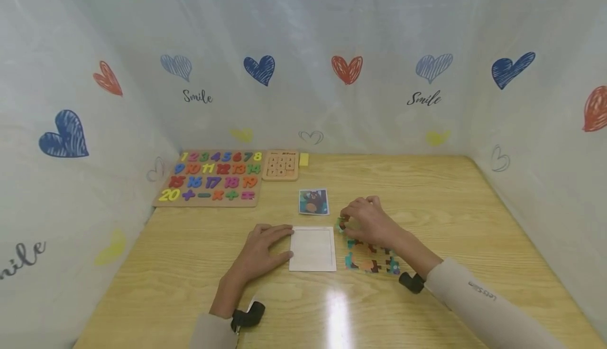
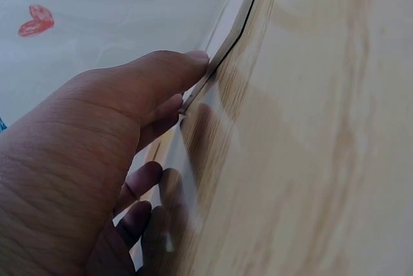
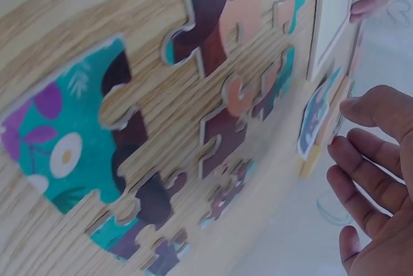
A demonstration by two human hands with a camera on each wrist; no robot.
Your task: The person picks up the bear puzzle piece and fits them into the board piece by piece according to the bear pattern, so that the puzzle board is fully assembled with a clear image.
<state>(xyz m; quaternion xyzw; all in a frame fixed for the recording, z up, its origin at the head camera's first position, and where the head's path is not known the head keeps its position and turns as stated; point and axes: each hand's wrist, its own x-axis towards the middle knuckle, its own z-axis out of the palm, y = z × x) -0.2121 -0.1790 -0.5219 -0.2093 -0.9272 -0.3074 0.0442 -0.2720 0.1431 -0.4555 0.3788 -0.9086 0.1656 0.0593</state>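
My left hand (image 1: 260, 251) rests beside a square white puzzle tray (image 1: 312, 250). Its thumb and index fingertip touch the tray's left edge, and the tray's thin side shows at the thumb in the left wrist view. Between the thumb and fingertips of my right hand (image 1: 372, 222) is a puzzle piece (image 1: 340, 225), pinched just right of the tray's upper corner; the right wrist view catches it almost edge-on. Below that hand, loose puzzle pieces (image 1: 362, 263) in teal, brown and peach lie in loose rows, partly covered by the hand. A teal piece with flowers (image 3: 68, 128) is nearest the right wrist camera.
Behind the tray lies a picture card (image 1: 313, 202) of a brown animal. A coloured number board (image 1: 213, 180) stands at the back left, with a wooden sliding number puzzle (image 1: 281, 165) and a small yellow block (image 1: 304, 160) alongside. Heart-printed curtains enclose the table (image 1: 427, 196).
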